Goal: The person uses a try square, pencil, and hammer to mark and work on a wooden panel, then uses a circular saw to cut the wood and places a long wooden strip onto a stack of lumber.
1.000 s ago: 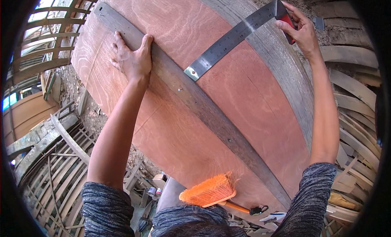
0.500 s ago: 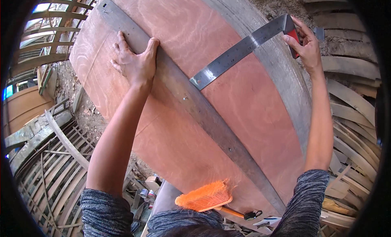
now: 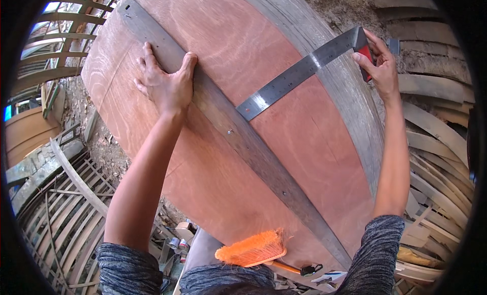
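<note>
A large reddish plywood sheet (image 3: 304,158) lies before me, with a long, narrow, grey-brown wooden strip (image 3: 253,153) running diagonally across it. My left hand (image 3: 170,89) rests with fingers spread on the sheet and the strip's left edge, its thumb lying over the strip. At the upper right, my right hand (image 3: 383,69) grips the red and black stock of a try square (image 3: 299,74). The square's metal blade lies across the plywood, its tip against the strip's right edge. A small nail or screw (image 3: 230,132) stands up from the strip.
An orange-bristled hand brush (image 3: 252,248) lies at the plywood's near edge. Weathered grey wood (image 3: 350,97) borders the sheet's right side. Curved wooden ribs (image 3: 431,87) line the right, and slatted framework (image 3: 71,214) stands at the lower left. Small cans (image 3: 177,243) sit near my left elbow.
The whole view has shifted slightly, so most things sit a little lower in the picture. Both hands keep their places on the strip and the square.
</note>
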A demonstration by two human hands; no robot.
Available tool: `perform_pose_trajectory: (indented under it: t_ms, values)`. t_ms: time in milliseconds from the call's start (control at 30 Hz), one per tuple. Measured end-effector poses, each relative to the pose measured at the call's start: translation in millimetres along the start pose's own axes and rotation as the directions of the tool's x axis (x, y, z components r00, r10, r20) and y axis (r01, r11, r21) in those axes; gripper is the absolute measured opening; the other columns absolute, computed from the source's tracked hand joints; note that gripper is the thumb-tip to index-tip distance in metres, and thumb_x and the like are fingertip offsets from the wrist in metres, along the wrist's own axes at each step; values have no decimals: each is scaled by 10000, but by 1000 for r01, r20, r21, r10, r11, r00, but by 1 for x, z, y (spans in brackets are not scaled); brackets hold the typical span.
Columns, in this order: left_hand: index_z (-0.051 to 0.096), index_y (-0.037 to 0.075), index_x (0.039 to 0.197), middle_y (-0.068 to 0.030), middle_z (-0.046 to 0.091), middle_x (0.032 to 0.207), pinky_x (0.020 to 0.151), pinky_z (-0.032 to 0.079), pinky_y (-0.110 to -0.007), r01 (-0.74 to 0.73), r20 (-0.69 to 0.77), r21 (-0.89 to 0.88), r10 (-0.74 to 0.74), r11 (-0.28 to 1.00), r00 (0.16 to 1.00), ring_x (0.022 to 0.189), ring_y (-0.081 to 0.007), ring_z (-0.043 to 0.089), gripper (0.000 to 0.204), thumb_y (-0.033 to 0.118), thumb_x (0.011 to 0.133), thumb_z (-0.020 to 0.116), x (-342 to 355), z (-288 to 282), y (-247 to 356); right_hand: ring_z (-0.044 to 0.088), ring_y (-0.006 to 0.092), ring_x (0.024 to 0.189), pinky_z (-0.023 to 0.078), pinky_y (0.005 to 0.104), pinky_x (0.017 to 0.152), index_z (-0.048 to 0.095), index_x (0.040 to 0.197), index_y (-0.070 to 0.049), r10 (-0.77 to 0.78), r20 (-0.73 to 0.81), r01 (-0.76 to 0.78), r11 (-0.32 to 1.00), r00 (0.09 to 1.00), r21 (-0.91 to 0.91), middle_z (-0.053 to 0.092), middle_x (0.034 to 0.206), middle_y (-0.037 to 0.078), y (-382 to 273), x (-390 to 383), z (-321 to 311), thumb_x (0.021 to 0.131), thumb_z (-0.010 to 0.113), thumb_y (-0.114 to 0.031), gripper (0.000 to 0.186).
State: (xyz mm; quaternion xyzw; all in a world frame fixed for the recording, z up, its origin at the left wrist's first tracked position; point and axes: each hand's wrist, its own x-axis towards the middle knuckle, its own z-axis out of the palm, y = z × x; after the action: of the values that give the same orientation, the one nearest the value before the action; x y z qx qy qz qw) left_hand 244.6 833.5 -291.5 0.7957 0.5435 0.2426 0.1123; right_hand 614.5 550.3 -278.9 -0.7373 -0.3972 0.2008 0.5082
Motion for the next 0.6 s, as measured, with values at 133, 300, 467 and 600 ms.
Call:
perform_pose_trajectory:
  t_ms: [133, 300, 467, 600]
  values:
    - [358, 37, 1613, -290, 434, 1600, 1274, 64, -637, 9, 13, -5, -9, 1000, 1000, 1559, -415, 312, 1110, 620, 783, 808, 0, 1, 2, 672, 127, 1091, 516, 282, 1002, 606, 1460, -44, 9, 16, -10, 1000, 1000, 18, 721, 1220, 70, -3, 0, -4, 873, 859, -107, 642]
    - [361, 33, 1610, -293, 433, 1598, 1275, 64, -636, 17, 20, -13, -17, 1000, 1000, 1557, -412, 317, 1107, 606, 779, 816, 0, -1, 4, 672, 127, 1090, 512, 288, 1011, 606, 1463, -51, 31, 22, -32, 999, 999, 14, 721, 1220, 69, -5, 0, -1, 882, 852, -113, 635]
    - [386, 29, 1598, -295, 441, 1593, 1276, 63, -631, 14, 0, -22, -14, 1000, 1000, 1554, -405, 327, 1096, 595, 770, 828, 1, 0, 1, 673, 121, 1076, 511, 287, 1000, 609, 1465, -60, 18, 9, -18, 1000, 1000, -1, 727, 1177, 59, -5, -1, 1, 874, 859, -126, 645]
    - [403, 27, 1590, -297, 463, 1577, 1277, 63, -623, 14, -8, -50, -14, 999, 1000, 1551, -406, 334, 1089, 590, 764, 835, 0, 0, 3, 677, 119, 1061, 512, 283, 989, 610, 1467, -67, 19, 3, -19, 999, 1000, -34, 729, 1148, 50, -9, -1, -1, 870, 862, -138, 652]
